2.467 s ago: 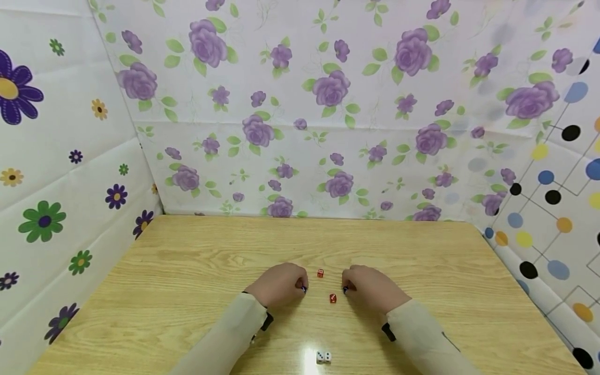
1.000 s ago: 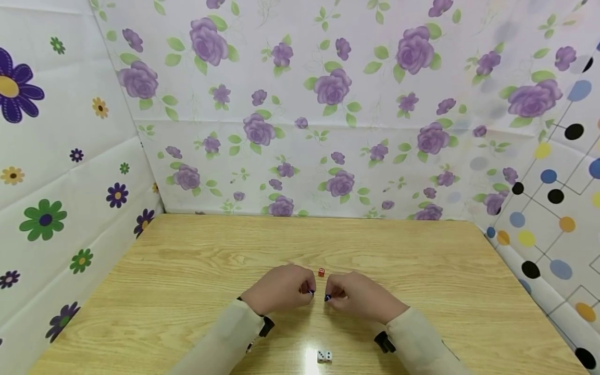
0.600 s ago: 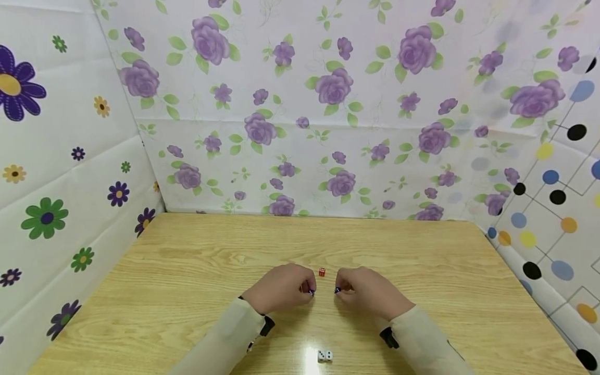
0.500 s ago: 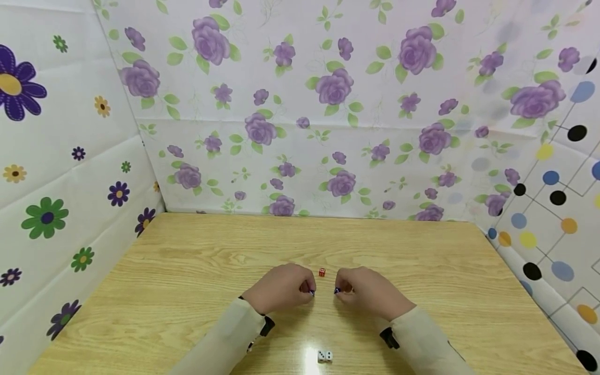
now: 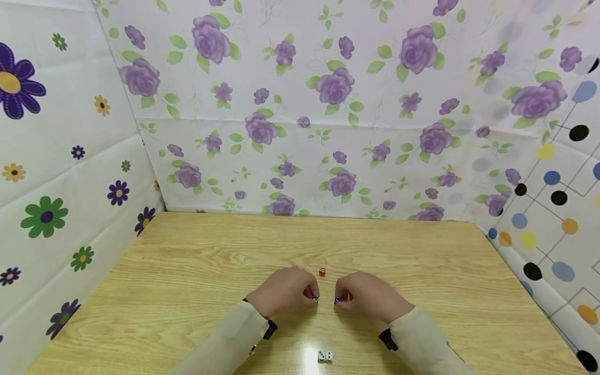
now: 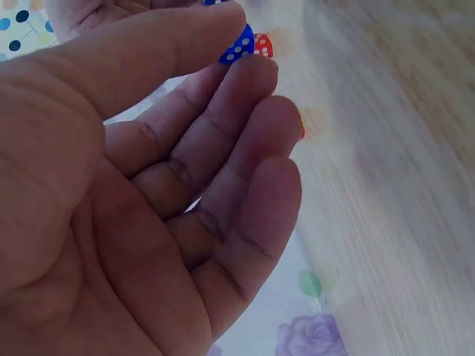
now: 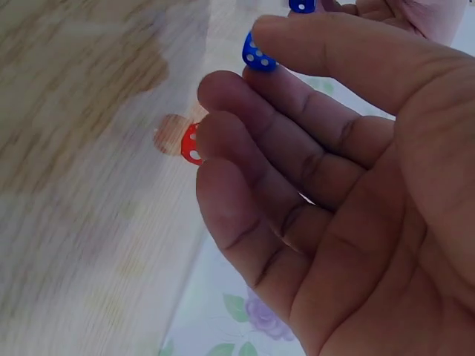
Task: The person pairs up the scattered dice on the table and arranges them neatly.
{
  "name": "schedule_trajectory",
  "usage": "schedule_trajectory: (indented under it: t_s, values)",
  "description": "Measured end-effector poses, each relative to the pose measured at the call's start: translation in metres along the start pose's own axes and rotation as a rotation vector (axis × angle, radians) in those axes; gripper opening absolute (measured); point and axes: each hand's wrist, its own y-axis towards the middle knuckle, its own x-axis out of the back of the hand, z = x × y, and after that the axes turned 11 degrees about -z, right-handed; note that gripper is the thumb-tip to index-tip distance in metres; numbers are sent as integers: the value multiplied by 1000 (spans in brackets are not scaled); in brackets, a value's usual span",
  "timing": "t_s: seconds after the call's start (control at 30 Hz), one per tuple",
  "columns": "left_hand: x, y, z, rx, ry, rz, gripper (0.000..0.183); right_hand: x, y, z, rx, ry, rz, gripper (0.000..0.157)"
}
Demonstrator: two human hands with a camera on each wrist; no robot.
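Observation:
My left hand (image 5: pixel 287 290) pinches a blue die (image 6: pixel 238 47) with white pips between thumb and index fingertip. Opposite it, a short gap away, my right hand (image 5: pixel 372 296) pinches another blue die (image 7: pixel 257 56) the same way. The other fingers of both hands curve loosely behind. Just beyond the gap, a red die (image 5: pixel 322 272) rests on the table. In the left wrist view, one red die (image 6: pixel 263 45) appears beside the held blue die, and a sliver of red shows past the fingers. Only one red die is visible in the head view.
Two white dice (image 5: pixel 325 356) sit side by side on the wooden table (image 5: pixel 225 239) near its front edge. A floral cloth (image 5: pixel 300 156) stands along the back, with patterned cloths at the left and right sides. Black bands circle both wrists.
Both hands have come closer together since the earliest frame, and lately shifted slightly toward me. The nearer red die, seen between them at first, has dropped out of the head view.

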Motion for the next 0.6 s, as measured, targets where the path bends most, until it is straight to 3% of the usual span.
schedule_trajectory:
  t_s: [0.2,0.6]
  values:
    - [-4,-1,0,-22,21,11,7,-2,0,2,63,-45,10,11]
    - [-10,-1,3,-21,9,34,9,-9,1,3,72,-62,33,14]
